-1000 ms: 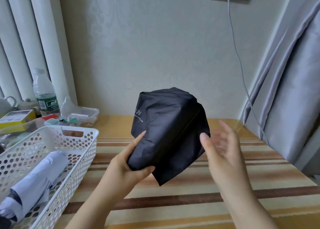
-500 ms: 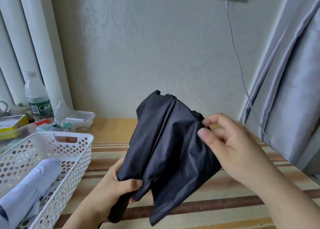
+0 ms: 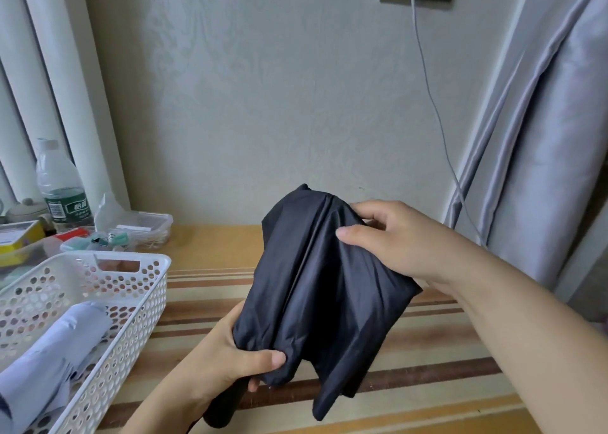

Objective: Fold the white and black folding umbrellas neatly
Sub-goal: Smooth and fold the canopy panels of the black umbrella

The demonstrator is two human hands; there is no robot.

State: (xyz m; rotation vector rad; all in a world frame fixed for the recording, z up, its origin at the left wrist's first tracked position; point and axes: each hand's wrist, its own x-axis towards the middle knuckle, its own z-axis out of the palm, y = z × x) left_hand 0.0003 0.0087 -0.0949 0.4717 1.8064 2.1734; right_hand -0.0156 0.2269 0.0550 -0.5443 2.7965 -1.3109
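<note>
The black umbrella (image 3: 325, 289) is held up off the striped counter (image 3: 427, 361) out in front, probably so the loose canopy panels can hang free and be sorted into pleats, while the white umbrella (image 3: 56, 348) is already parked in the perforated white basket (image 3: 144, 308) off to the left. The handle end and bunched lower fabric are clenched in the left hand (image 3: 227, 364), thumb wrapped over the front. A fold near the top is pinched by the right hand (image 3: 391, 239), wrist angled inward.

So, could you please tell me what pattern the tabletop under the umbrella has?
Horizontal stripes in brown, tan and cream on the tabletop, clearest in the head view.
</note>
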